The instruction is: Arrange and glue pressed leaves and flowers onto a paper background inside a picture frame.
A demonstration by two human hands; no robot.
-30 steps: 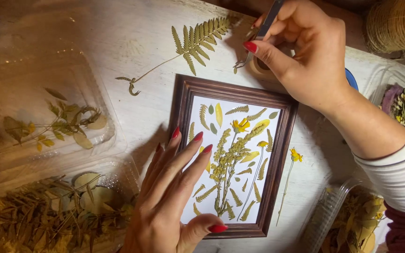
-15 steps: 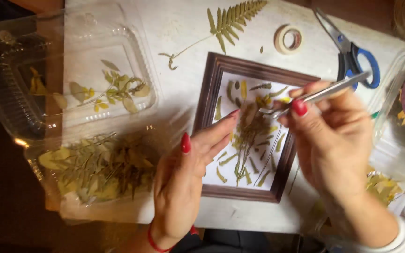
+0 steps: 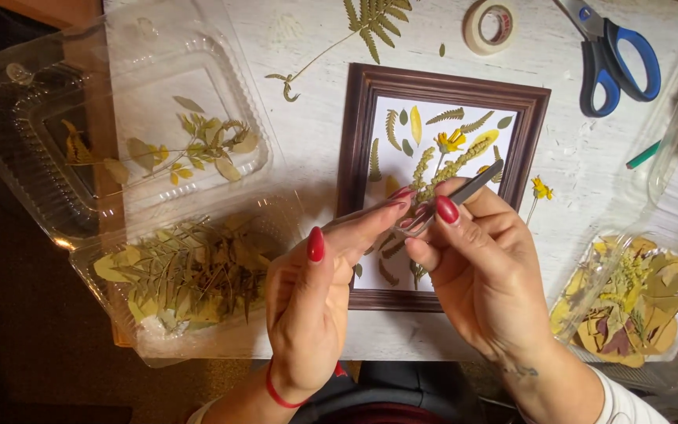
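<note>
Over the brown picture frame (image 3: 370,188), the left hand (image 3: 315,306) has risen off the glass, fingers extended together, meeting the right hand (image 3: 484,275), which pinches metal tweezers (image 3: 464,196), so placement is paused.

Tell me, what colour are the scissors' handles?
Blue; the scissors show plainly at the top right of the head view.

Left hand (image 3: 311,306) with fingers extended to the pinching fingertips of the raised right hand (image 3: 484,275), both mid-view.

Slim grey metal tweezers (image 3: 464,195) tilted over dark brown wooden picture frame (image 3: 364,157), which lies flat on tabletop, pressed leaves and yellow flowers inside.
</note>
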